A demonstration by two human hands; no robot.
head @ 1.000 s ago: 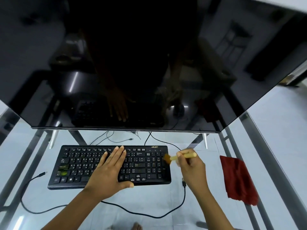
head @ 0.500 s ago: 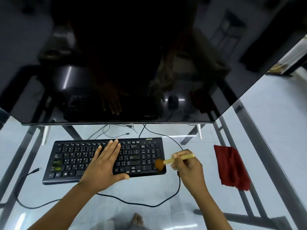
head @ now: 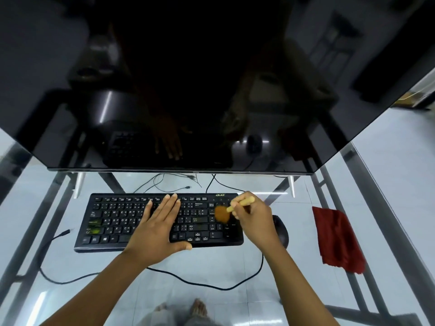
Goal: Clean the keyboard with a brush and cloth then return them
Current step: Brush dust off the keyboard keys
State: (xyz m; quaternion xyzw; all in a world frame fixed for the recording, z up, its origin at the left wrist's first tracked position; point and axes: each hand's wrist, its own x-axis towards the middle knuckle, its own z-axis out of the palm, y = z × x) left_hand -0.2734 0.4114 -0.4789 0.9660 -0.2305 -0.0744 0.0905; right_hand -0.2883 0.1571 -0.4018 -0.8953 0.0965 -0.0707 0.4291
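Observation:
A black keyboard (head: 113, 222) lies on the glass desk under the monitor. My left hand (head: 157, 229) rests flat on its middle keys, fingers spread, thumb over the front edge. My right hand (head: 254, 217) is closed on a small brush (head: 223, 212) with a pale wooden handle; its brown bristles sit on the number pad at the keyboard's right end. A dark red cloth (head: 336, 238) lies crumpled on the desk to the right, apart from both hands.
A large dark monitor (head: 188, 90) overhangs the back of the desk. A black mouse (head: 281, 231) sits just right of the keyboard, partly behind my right wrist. Cables (head: 202, 282) loop across the glass in front. The desk's metal frame (head: 367, 208) runs along the right.
The brush has moved from the keyboard's right edge onto the number pad. My left hand stays flat on the keys. The camera has shifted, and the mouse has come into view.

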